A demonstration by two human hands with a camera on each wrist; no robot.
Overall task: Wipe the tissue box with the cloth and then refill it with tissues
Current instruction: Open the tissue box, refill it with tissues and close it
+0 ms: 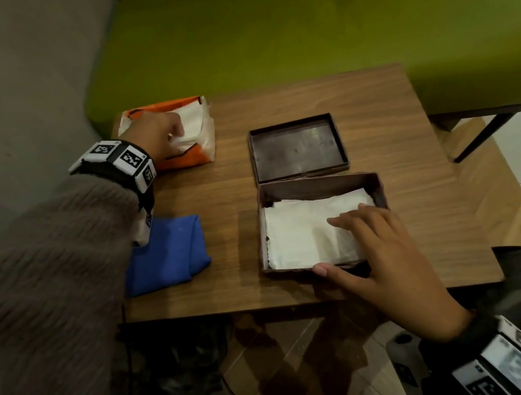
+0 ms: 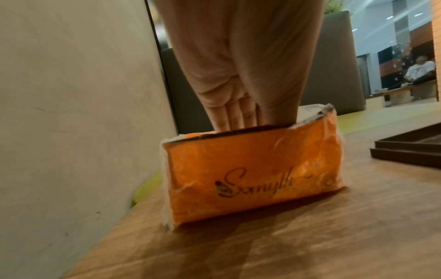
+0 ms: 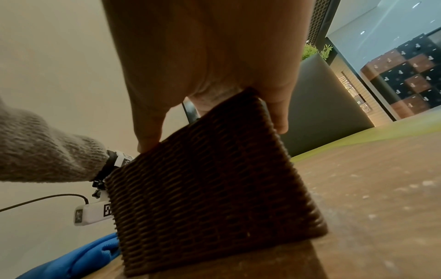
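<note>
On the wooden tabletop [image 1: 396, 124], near edge: tissue box [image 1: 376, 184], open, white tissues [image 1: 304, 235] inside. Right hand [image 1: 379, 246] lies fingers straight on the tissues, thumb on the box's near rim. Lid [image 1: 298, 148] lies just behind the box. Far left corner: orange tissue pack [image 2: 250, 181]; left hand [image 1: 154, 136] has fingers down inside its open top, grip not visible. Blue cloth [image 1: 166, 255] folded, left of the box, untouched.

Orange tissue pack [image 1: 191, 155]; blue cloth [image 1: 169, 258]; brown ribbed tissue box [image 3: 207, 181].
</note>
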